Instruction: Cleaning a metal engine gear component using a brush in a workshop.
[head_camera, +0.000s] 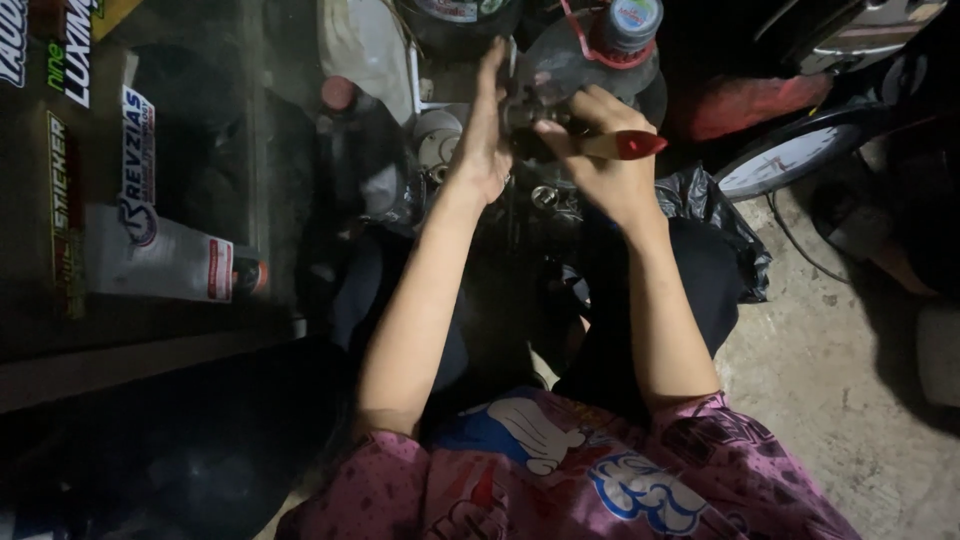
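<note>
- Head view: our left hand (483, 140) stands edge-on with its fingers (491, 75) stretched straight and pressed together, flat against the left side of a small dark metal part (527, 115) held above our lap, in front of the clutter on the concrete floor (840, 380).
- Our right hand (600, 150) has its fingers curled shut around a red-handled tool with a pale shaft (625, 146), whose working end meets that part; the tip itself is hidden.
- We judge that the flat left palm only props the part, so a hard push from the tool could knock it loose into the dark gap between our knees.
- A slipping tip could jab the left palm.
- The dim light hides small pieces; a clear plastic bottle with a blue cap (615, 40) just beyond could tip if bumped.
</note>
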